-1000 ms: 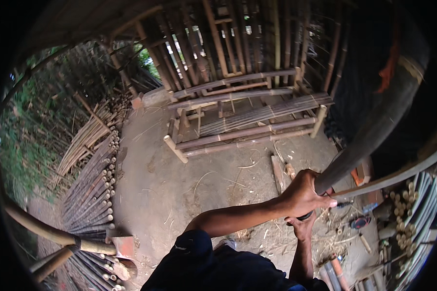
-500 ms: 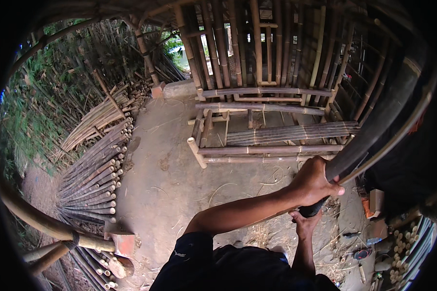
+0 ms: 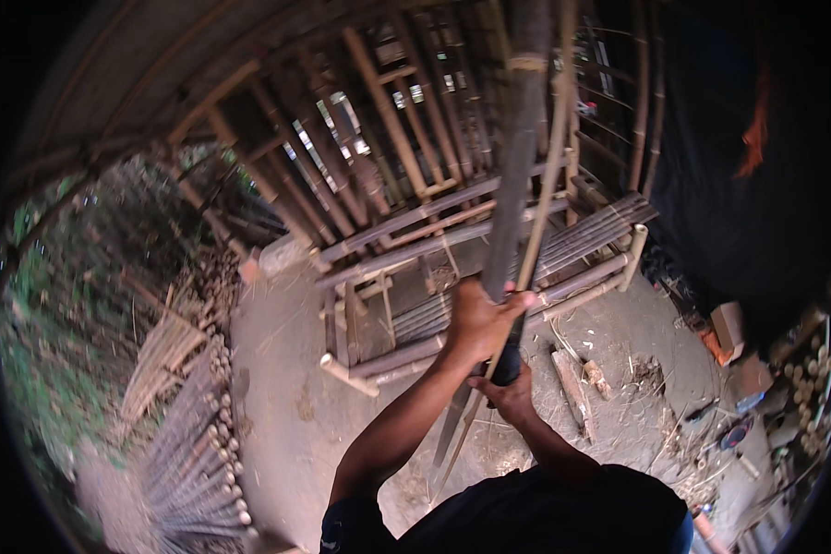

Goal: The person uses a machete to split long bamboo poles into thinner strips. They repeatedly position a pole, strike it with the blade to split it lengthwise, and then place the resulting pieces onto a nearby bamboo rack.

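Note:
A long dark split bamboo length (image 3: 508, 222) stands steeply in front of me, its far end high in the view and its lower end passing below my hands. Close along its right runs a thin pale bamboo strip (image 3: 547, 203). My left hand (image 3: 480, 319) is closed round the dark bamboo, with its fingertips at the pale strip. Just below, my right hand (image 3: 510, 395) is wrapped round a black rounded thing (image 3: 507, 364) beside the bamboo. Its kind is hidden by my fingers.
Beyond my hands stands a bamboo bench frame (image 3: 406, 351) with slats lying on it. Stacked bamboo poles (image 3: 194, 462) lie at the left. Two short wood pieces (image 3: 574, 392) rest on the floor, a cardboard box (image 3: 727, 332) at the right. A dark cloth (image 3: 711, 185) hangs there too.
The bamboo has swung from leaning far right to nearly upright, and both hands have moved left with it. The view has turned too. My grip looks the same.

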The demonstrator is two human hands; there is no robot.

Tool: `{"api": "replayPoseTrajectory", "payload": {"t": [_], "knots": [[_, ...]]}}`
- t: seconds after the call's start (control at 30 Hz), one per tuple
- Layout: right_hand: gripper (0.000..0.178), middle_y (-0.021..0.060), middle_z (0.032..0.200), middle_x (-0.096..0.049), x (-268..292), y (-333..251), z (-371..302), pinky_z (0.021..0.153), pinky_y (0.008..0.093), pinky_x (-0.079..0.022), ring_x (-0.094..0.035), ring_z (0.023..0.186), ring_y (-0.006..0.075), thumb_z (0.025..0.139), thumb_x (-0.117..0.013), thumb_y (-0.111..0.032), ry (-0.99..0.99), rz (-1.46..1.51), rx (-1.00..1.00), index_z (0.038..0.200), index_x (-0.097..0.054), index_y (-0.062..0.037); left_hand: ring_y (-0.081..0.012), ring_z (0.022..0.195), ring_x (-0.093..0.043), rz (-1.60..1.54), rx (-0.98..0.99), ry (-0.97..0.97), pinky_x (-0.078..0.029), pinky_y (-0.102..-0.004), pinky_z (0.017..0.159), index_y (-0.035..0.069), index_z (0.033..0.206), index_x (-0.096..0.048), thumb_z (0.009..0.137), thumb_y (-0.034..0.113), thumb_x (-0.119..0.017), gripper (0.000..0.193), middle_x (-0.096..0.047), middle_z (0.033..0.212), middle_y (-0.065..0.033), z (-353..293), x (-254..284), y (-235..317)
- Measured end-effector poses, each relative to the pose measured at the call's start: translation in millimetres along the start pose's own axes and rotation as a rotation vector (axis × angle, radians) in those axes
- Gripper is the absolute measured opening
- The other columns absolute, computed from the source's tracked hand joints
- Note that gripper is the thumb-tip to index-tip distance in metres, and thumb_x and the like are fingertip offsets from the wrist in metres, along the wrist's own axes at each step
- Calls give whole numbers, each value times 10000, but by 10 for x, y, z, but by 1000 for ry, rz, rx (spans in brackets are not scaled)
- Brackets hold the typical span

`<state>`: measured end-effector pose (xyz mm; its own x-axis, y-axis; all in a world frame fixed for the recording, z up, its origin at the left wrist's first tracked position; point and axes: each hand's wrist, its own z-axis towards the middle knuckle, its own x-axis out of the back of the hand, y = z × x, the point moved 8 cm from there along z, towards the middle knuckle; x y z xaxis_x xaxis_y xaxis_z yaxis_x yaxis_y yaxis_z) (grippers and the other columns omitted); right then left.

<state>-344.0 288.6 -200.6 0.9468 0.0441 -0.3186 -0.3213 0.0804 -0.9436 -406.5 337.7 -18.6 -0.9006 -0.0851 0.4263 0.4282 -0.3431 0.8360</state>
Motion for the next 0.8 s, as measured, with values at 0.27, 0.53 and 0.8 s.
{"api": "replayPoseTrajectory", "payload": {"t": [0.27, 0.53, 0.8], "knots": [[411, 26, 857, -650, 331, 297, 1464, 679, 275, -532, -631, 751, 111, 731, -799, 39, -41, 392, -77, 1048, -555, -55, -206, 809, -660, -28, 66, -27, -532, -343, 728, -25, 1019, -615, 707, 307, -877, 526, -677, 918, -141, 1465, -691, -632], [200, 18, 709, -623, 1260, 321, 2367, 508, 264, -477, -593, 579, 123, 761, -794, -56, 275, 466, -149, 857, -619, -59, -324, 1174, -580, 273, 291, -61, -450, -401, 975, 14, 1203, -610, 917, 407, -642, 488, -616, 1233, -206, 1020, -196, -2690], [113, 33, 728, -644, 1768, 961, 3353, 509, 322, -515, -616, 565, 182, 809, -742, -87, 446, 480, -231, 873, -650, -70, -210, 1116, -589, -241, 876, -684, -421, -361, 996, 36, 1236, -633, 1000, 573, -355, 649, -666, 1158, -132, -275, -1048, -4770]]}}
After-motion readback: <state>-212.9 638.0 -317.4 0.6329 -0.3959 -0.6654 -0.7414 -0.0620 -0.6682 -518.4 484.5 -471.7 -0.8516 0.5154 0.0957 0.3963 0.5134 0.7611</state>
